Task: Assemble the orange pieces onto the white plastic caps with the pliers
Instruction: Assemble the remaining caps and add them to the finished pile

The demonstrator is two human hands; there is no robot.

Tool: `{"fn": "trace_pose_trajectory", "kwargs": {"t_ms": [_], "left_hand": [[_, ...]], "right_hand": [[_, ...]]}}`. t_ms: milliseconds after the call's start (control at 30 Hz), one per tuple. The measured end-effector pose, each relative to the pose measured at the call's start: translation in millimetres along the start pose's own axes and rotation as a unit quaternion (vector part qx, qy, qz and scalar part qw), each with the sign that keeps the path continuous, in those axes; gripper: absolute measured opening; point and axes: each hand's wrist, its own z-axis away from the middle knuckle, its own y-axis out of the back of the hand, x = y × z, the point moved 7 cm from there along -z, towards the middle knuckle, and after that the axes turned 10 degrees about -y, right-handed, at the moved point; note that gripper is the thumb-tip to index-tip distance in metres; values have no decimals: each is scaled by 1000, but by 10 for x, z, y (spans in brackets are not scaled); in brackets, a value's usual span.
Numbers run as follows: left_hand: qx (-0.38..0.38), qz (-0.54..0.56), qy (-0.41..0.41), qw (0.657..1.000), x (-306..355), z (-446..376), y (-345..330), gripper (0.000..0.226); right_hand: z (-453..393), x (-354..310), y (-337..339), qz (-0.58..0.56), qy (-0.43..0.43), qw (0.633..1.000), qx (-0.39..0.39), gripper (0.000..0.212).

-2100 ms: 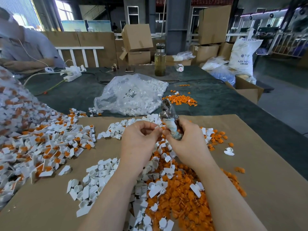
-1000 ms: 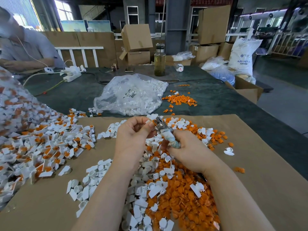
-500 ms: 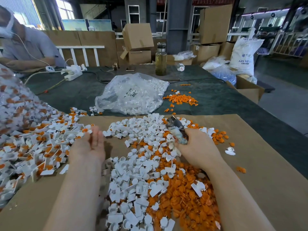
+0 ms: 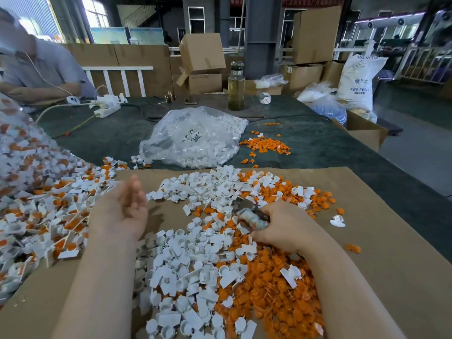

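Observation:
My right hand (image 4: 283,228) grips the pliers (image 4: 249,211) by their taped handles, jaws pointing up-left, low over the mixed pile. That pile holds loose white plastic caps (image 4: 195,270) on the left and orange pieces (image 4: 269,297) on the right, spread on brown cardboard (image 4: 391,241). My left hand (image 4: 122,211) hovers palm-up, fingers relaxed and blurred, holding nothing, between the mixed pile and the heap of assembled caps (image 4: 49,216) with orange inserts on the left.
A clear bag of white caps (image 4: 195,140) lies beyond the cardboard, with a small orange heap (image 4: 266,145) beside it. A glass bottle (image 4: 236,86) stands further back. A person (image 4: 36,67) sits at the far left by a power strip (image 4: 107,106). Boxes stand behind.
My left hand left the pliers' jaws, swung left to the assembled heap and now lifts back open and empty. My right hand lowered the pliers toward the mixed pile.

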Motion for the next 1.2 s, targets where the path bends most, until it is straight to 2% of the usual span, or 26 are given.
{"fn": "trace_pose_trajectory", "kwargs": {"t_ms": [67,133,200,267,400,467,600,733,800,867,1000,1067,1133,1200], "left_hand": [[-81,-206,-11,975,-76,115,-157,11],[-156,-371,-60,913,-170,233,-309,6],[-234,-544,-134,795,-308,340,-435,9],[-275,-645,-194,686,-433,385,-496,14],[-257,-771,-260,521,-489,307,-470,41],[-257,-793,-267,484,-502,297,-457,38],[-255,-802,-276,465,-519,306,-445,26],[-241,-805,-291,458,-498,324,-460,19],[-240,-789,-305,476,-476,340,-473,15],[-243,-747,-298,543,-435,355,-488,13],[-239,-600,-224,729,-379,416,-537,16],[-250,-508,-179,804,-416,486,-570,20],[-269,-435,-130,849,-514,583,-614,22],[-283,-386,-89,874,-631,685,-667,21]], "right_hand": [[-5,-32,-5,13,5,1000,5,23],[-13,-62,-30,16,11,1000,-1,21],[-14,-75,-67,13,14,1000,-13,18],[-15,-71,-79,5,11,1000,-13,18],[-23,-38,-14,-51,2,999,13,17],[-23,-28,53,-83,-3,996,41,16],[-13,-28,114,-118,-9,990,78,23],[4,-77,170,-157,16,981,114,18],[16,-93,179,-182,23,975,123,18],[26,-101,184,-198,26,971,135,16],[42,-119,209,-213,26,963,161,16],[53,-137,235,-232,31,957,174,11],[72,-161,255,-265,41,946,185,10],[91,-190,263,-324,54,926,184,12]]}}
